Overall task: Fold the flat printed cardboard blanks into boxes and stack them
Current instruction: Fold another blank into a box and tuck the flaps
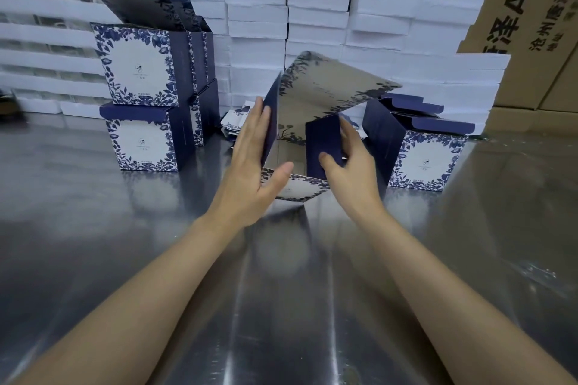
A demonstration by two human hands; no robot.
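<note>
A half-folded cardboard blank point(325, 84), navy outside with a blue floral border and a shiny silver inside, stands on the steel table point(93, 228) at the centre. My left hand point(250, 166) lies flat against its raised navy left flap, thumb under the front edge. My right hand point(347, 162) pinches the navy right flap, which is bent upright. Folded boxes point(137, 66) stand stacked two high at the left, lids open. One more folded box point(425, 159) sits on the right.
Rows of white foam trays point(256, 12) are piled along the back of the table. Brown shipping cartons point(531, 25) with printed characters rise behind them. A few loose paper pieces point(233, 122) lie behind the blank.
</note>
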